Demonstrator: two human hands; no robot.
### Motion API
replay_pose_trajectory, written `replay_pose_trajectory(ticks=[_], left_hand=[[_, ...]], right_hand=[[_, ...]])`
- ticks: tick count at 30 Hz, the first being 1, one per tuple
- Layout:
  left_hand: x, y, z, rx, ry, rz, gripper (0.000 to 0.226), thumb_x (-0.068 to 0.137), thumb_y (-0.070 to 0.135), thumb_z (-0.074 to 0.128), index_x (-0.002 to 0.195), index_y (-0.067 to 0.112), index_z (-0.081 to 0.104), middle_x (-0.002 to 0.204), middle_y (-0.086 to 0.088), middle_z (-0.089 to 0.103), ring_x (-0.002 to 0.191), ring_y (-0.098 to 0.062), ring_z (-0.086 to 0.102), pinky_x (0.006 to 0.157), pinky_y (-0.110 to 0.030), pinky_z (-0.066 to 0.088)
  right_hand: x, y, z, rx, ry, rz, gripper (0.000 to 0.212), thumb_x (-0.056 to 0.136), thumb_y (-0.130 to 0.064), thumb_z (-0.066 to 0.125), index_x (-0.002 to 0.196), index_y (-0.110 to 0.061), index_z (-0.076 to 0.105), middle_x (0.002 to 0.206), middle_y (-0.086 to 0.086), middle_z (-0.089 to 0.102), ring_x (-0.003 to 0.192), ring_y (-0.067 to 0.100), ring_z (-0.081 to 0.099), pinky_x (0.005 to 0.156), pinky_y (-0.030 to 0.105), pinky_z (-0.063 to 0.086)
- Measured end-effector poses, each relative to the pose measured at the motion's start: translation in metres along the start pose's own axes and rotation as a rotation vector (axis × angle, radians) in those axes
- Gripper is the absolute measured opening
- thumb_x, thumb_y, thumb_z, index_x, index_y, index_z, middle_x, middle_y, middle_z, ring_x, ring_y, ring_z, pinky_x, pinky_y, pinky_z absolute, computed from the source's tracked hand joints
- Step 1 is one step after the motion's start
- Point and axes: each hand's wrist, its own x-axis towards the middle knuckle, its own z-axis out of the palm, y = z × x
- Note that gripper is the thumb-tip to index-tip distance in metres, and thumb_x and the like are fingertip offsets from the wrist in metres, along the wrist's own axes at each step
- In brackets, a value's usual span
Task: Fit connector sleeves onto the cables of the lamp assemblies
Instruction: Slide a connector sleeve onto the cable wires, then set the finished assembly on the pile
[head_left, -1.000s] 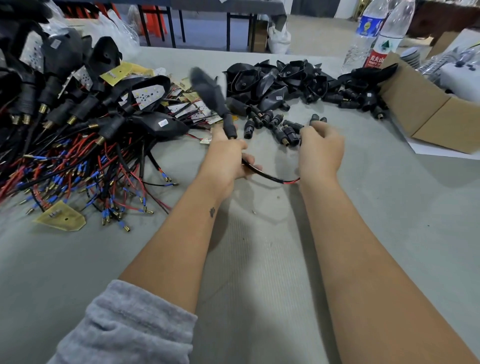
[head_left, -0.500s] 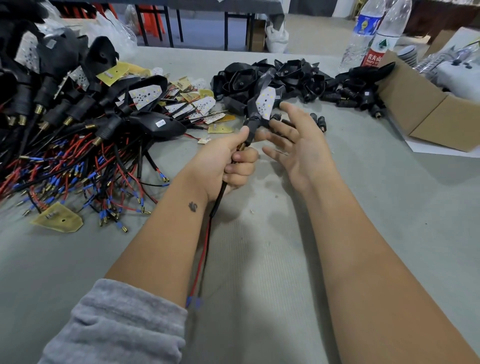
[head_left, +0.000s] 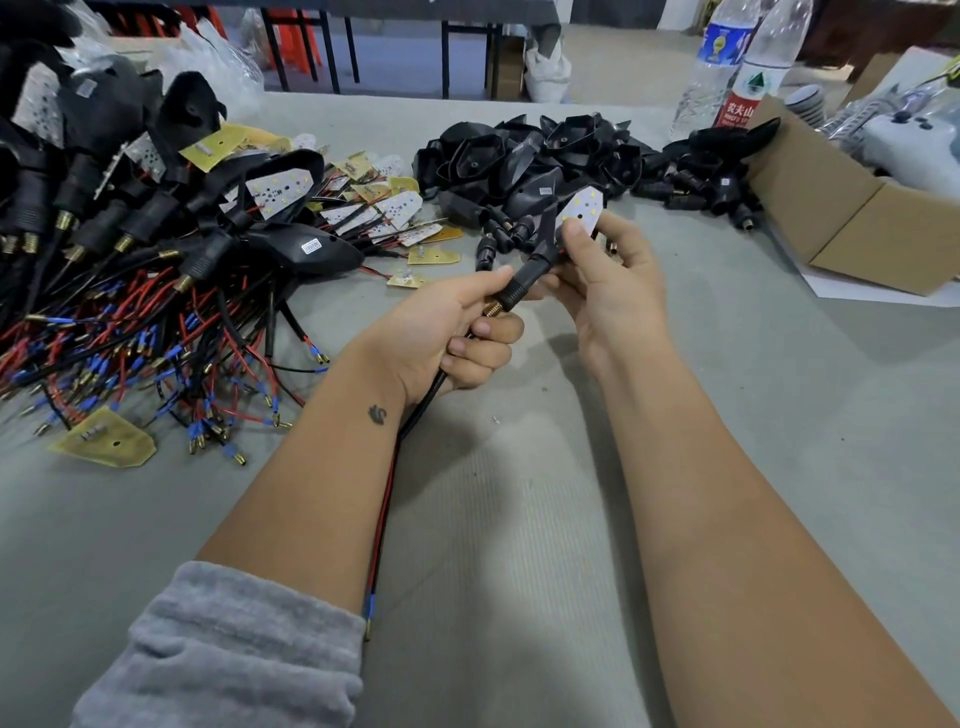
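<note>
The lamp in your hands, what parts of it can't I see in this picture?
- Head view: the cable vanishes inside the left hand, so the stretch inside the fist is hidden.
- The right hand thumb covers part of the LED board.
- The black sleeve hides where cable meets lamp.
- The label on the finished lamp is too small to read.

Lamp assembly (head_left: 577, 210), black housing with white LED board facing up, pinched in the right hand (head_left: 608, 291); ribbed black connector sleeve (head_left: 524, 283) seated on its stem, apparently over brass thread, above the left hand (head_left: 452, 332); red-and-black cable (head_left: 387, 499) trailing below, blue-tipped.
</note>
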Motion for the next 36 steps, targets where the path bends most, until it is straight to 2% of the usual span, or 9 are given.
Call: replay_pose_trajectory(ticks=[3,7,9,11,15,24,27,32,36], left_hand=[[0.003,-0.002,0.002,0.003,0.104,0.026,0.017,0.098,0.032,0.040,0.086,0.020,0.039,0.055,0.007,0.033,0.034,0.000,0.022,0.028,-0.010,0.014],[0.006,-0.003,0.001,-0.007,0.174,0.083,0.018,0.101,0.026,0.041,0.085,0.020,0.039,0.056,0.005,0.040,0.034,0.000,0.024,0.027,-0.011,0.017],[0.007,-0.004,0.001,0.041,0.210,0.123,0.014,0.101,0.025,0.043,0.090,0.017,0.045,0.056,0.004,0.043,0.035,-0.001,0.024,0.028,-0.012,0.018],[0.008,-0.005,0.002,0.120,0.258,0.172,0.013,0.101,0.023,0.045,0.095,0.013,0.049,0.056,0.002,0.047,0.035,-0.002,0.025,0.029,-0.012,0.018],[0.010,-0.009,0.005,0.221,0.303,0.234,0.013,0.100,0.021,0.050,0.089,0.014,0.050,0.055,0.000,0.050,0.037,-0.004,0.026,0.032,-0.012,0.019],[0.001,-0.003,0.015,0.378,0.451,0.216,0.010,0.098,0.015,0.050,0.093,0.017,0.059,0.058,0.001,0.056,0.040,-0.007,0.032,0.035,-0.014,0.022],[-0.018,0.012,0.011,0.416,0.431,0.202,0.031,0.092,0.000,0.041,0.109,0.013,0.063,0.064,-0.002,0.064,0.045,-0.010,0.043,0.038,-0.017,0.031],[-0.056,0.038,-0.004,0.687,0.441,0.103,0.027,0.098,0.004,0.040,0.106,0.019,0.062,0.068,-0.001,0.066,0.043,-0.007,0.048,0.039,-0.017,0.035],[-0.091,0.067,-0.026,0.978,0.624,0.123,0.030,0.095,0.005,0.046,0.119,0.013,0.063,0.080,0.002,0.068,0.042,-0.002,0.046,0.038,-0.012,0.031]], right_hand=[[0.002,0.000,-0.001,-0.008,0.082,-0.028,0.023,0.088,-0.005,0.068,0.095,-0.017,0.050,0.063,0.001,0.067,0.054,0.015,0.059,0.059,0.027,0.054],[0.005,0.000,-0.002,0.072,0.113,-0.002,0.045,0.088,-0.003,0.069,0.117,-0.018,0.038,0.068,0.006,0.063,0.045,0.012,0.055,0.054,0.025,0.052],[0.007,-0.001,-0.003,0.062,0.086,0.047,0.037,0.090,-0.007,0.067,0.121,-0.009,0.047,0.071,0.008,0.062,0.045,0.011,0.053,0.052,0.023,0.050],[0.009,-0.001,-0.005,0.020,0.031,0.083,0.011,0.093,-0.012,0.065,0.097,-0.003,0.060,0.063,0.004,0.061,0.045,0.010,0.049,0.048,0.021,0.045],[0.011,-0.002,-0.008,0.048,0.054,0.146,0.022,0.095,-0.015,0.062,0.075,-0.011,0.053,0.055,-0.001,0.057,0.039,0.007,0.042,0.041,0.017,0.038],[0.007,-0.002,-0.006,0.137,0.092,0.205,0.022,0.098,-0.016,0.056,0.079,-0.014,0.046,0.065,0.001,0.049,0.040,0.007,0.043,0.039,0.018,0.032],[0.004,-0.002,0.005,0.159,0.098,0.238,0.012,0.099,-0.018,0.056,0.089,-0.012,0.051,0.068,0.002,0.051,0.040,0.007,0.044,0.040,0.016,0.036],[0.007,-0.008,0.035,0.232,0.147,0.310,0.021,0.099,-0.015,0.055,0.079,-0.011,0.050,0.064,0.001,0.048,0.043,0.008,0.039,0.039,0.016,0.032],[0.013,-0.009,0.087,0.132,0.086,0.347,0.020,0.097,-0.013,0.053,0.078,-0.012,0.048,0.065,0.003,0.047,0.035,0.008,0.041,0.036,0.017,0.032]])
